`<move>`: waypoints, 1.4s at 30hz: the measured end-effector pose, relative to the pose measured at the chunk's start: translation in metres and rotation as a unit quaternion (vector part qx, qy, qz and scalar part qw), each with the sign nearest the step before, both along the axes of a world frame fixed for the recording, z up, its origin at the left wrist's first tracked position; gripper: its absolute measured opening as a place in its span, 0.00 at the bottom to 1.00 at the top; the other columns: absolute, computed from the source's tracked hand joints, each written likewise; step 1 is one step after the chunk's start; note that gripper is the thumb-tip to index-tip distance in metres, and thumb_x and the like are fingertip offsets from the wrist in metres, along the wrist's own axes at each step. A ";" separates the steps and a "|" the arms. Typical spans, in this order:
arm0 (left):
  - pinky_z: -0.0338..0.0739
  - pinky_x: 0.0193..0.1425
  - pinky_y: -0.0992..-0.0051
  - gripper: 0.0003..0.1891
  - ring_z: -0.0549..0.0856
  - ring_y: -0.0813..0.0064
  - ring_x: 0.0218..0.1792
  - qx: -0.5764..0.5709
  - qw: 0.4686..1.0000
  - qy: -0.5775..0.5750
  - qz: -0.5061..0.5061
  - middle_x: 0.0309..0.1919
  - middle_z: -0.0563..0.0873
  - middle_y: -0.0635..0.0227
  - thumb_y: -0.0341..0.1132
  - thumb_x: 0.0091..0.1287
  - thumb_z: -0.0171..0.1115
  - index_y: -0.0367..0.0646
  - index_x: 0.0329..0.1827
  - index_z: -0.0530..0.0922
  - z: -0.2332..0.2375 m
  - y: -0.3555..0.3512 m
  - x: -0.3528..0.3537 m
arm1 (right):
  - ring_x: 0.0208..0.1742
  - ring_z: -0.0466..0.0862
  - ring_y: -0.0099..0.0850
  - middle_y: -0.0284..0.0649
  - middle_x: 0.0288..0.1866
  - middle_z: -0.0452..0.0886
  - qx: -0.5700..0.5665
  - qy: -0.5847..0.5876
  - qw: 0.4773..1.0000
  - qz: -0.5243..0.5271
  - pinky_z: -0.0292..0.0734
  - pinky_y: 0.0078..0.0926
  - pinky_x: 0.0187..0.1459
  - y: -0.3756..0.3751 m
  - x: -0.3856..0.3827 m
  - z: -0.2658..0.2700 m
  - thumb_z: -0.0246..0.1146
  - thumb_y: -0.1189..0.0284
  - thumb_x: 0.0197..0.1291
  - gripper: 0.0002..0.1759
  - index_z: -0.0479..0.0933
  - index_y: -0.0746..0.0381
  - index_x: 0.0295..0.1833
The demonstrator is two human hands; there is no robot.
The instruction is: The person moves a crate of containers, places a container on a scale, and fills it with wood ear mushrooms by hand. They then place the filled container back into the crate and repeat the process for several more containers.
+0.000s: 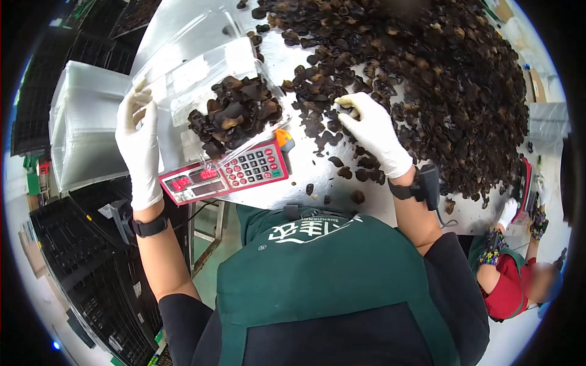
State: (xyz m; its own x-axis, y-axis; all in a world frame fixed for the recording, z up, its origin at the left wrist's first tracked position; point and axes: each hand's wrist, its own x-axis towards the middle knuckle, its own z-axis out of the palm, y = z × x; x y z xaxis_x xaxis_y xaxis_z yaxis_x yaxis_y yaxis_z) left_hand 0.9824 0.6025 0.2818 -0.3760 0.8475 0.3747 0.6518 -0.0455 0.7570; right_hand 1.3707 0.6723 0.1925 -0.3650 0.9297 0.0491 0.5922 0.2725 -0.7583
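Note:
A clear plastic box [183,131] with its lid raised sits on a red scale [256,166] and holds a heap of dark, curled pieces [235,116]. My left hand [139,137], in a white glove, is at the box's left edge, fingers curved and apart; whether it grips the edge is unclear. To the right of the box, my right hand [372,128], also gloved in white, is over the scattered dark pieces on the metal table [274,198]. Its thumb and forefinger come close together around something small that I cannot make out.
A large pile of dark pieces [452,79] covers the table's right part. Stacked clear boxes [91,125] stand at the left, near black crates [79,262]. At the lower right, a person in red [510,283] works by another scale.

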 end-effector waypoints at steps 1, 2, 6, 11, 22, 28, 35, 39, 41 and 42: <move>0.75 0.60 0.77 0.21 0.80 0.82 0.51 -0.008 1.000 -0.004 -0.001 0.53 0.83 0.70 0.27 0.74 0.61 0.42 0.70 0.77 -0.001 -0.001 0.001 | 0.42 0.85 0.36 0.40 0.43 0.83 0.051 -0.055 0.997 0.024 0.81 0.30 0.46 -0.002 -0.002 -0.007 0.69 0.73 0.56 0.15 0.81 0.59 0.51; 0.75 0.61 0.77 0.21 0.80 0.82 0.51 -0.009 1.000 -0.001 0.005 0.53 0.83 0.70 0.27 0.74 0.61 0.41 0.69 0.77 -0.001 -0.001 0.003 | 0.40 0.84 0.34 0.40 0.46 0.81 0.080 -0.043 0.995 0.049 0.81 0.27 0.46 -0.005 -0.007 -0.016 0.70 0.73 0.55 0.20 0.81 0.57 0.56; 0.75 0.63 0.73 0.17 0.82 0.79 0.55 -0.010 1.000 -0.010 0.027 0.58 0.84 0.67 0.27 0.73 0.61 0.43 0.64 0.79 -0.002 0.000 0.009 | 0.48 0.83 0.37 0.38 0.49 0.80 0.172 -0.066 0.981 0.055 0.81 0.31 0.47 -0.013 -0.034 -0.035 0.71 0.72 0.54 0.19 0.81 0.56 0.54; 0.76 0.64 0.70 0.15 0.83 0.77 0.57 -0.009 0.999 0.005 0.033 0.61 0.85 0.65 0.27 0.73 0.61 0.43 0.61 0.80 0.001 0.000 0.007 | 0.38 0.84 0.39 0.38 0.38 0.81 0.169 -0.069 0.983 0.034 0.80 0.33 0.40 0.007 -0.036 -0.067 0.68 0.73 0.58 0.07 0.81 0.56 0.43; 0.75 0.65 0.70 0.18 0.83 0.77 0.57 -0.023 0.999 -0.005 0.043 0.60 0.85 0.66 0.27 0.73 0.61 0.44 0.65 0.79 0.000 -0.001 0.006 | 0.42 0.86 0.40 0.40 0.45 0.84 0.110 -0.058 0.991 0.046 0.82 0.30 0.44 0.014 -0.009 -0.037 0.70 0.73 0.58 0.17 0.81 0.55 0.53; 0.74 0.64 0.73 0.20 0.80 0.78 0.57 -0.004 1.000 -0.007 0.006 0.58 0.83 0.67 0.27 0.74 0.61 0.40 0.68 0.77 -0.001 -0.001 0.001 | 0.36 0.85 0.42 0.40 0.34 0.82 0.190 -0.104 0.971 0.103 0.79 0.36 0.37 0.016 -0.037 -0.069 0.67 0.70 0.59 0.04 0.83 0.57 0.39; 0.77 0.63 0.71 0.19 0.83 0.74 0.56 -0.021 1.000 -0.001 0.012 0.56 0.86 0.65 0.28 0.68 0.63 0.42 0.63 0.79 0.007 -0.003 0.004 | 0.37 0.87 0.36 0.40 0.37 0.86 0.099 0.145 0.980 0.095 0.81 0.28 0.41 0.023 -0.076 0.058 0.66 0.74 0.64 0.05 0.85 0.60 0.44; 0.70 0.71 0.68 0.22 0.81 0.70 0.61 -0.021 0.999 -0.043 0.009 0.58 0.85 0.62 0.25 0.66 0.58 0.39 0.64 0.78 0.017 -0.010 0.023 | 0.42 0.86 0.38 0.43 0.42 0.86 0.196 0.187 0.945 0.186 0.80 0.31 0.48 0.022 -0.130 0.073 0.62 0.72 0.68 0.10 0.83 0.62 0.51; 0.66 0.74 0.67 0.23 0.78 0.68 0.66 -0.011 0.999 -0.048 -0.009 0.59 0.84 0.60 0.26 0.64 0.55 0.38 0.65 0.78 0.022 -0.017 0.028 | 0.41 0.86 0.39 0.45 0.41 0.86 0.141 0.221 0.947 0.187 0.81 0.32 0.47 0.018 -0.147 0.071 0.63 0.74 0.67 0.10 0.84 0.64 0.50; 0.64 0.75 0.66 0.23 0.77 0.66 0.67 -0.010 0.998 -0.047 -0.028 0.61 0.82 0.59 0.29 0.66 0.55 0.37 0.65 0.77 0.023 -0.024 0.031 | 0.39 0.86 0.39 0.45 0.40 0.86 0.175 0.226 0.944 0.165 0.81 0.32 0.45 0.017 -0.145 0.073 0.64 0.75 0.66 0.09 0.84 0.65 0.49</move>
State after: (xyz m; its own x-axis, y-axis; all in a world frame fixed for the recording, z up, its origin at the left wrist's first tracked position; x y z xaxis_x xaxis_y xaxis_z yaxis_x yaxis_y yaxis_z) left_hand 1.0133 0.5787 0.3052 -0.3608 0.8747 0.3236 0.5755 -0.0642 0.8153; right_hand 1.2254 0.6898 0.2651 -0.5004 0.6664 0.5527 0.0681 0.6667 -0.7422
